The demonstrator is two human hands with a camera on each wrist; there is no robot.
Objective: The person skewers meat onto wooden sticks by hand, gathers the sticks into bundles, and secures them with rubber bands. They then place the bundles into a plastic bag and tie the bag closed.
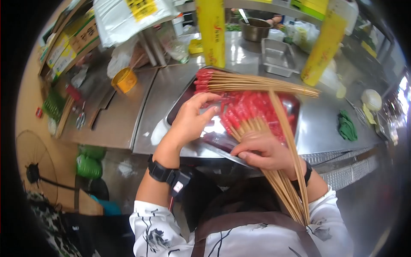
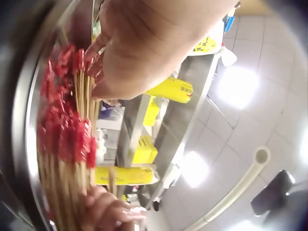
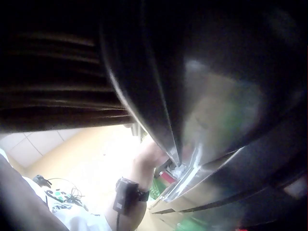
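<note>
A bundle of wooden skewers with red meat at the tips (image 1: 248,109) is gripped by the right hand (image 1: 265,150) over a metal tray (image 1: 298,124); the bare sticks run back toward the apron. At the tray's left side, the left hand (image 1: 192,118) has its fingers spread and slightly bent near the red tips, and whether it touches any is unclear. Another bundle of skewers (image 1: 257,82) lies across the tray's far edge. In the left wrist view the left hand (image 2: 144,48) is beside red-tipped skewers (image 2: 72,139). Dark, blurred shapes fill most of the right wrist view.
Two yellow rolls (image 1: 212,34) stand behind the tray, with an empty metal pan (image 1: 278,55) and a pot (image 1: 255,30) between them. A green cloth (image 1: 347,125) lies at the right. At the left are a yellow container (image 1: 124,80) and scissors (image 1: 80,121).
</note>
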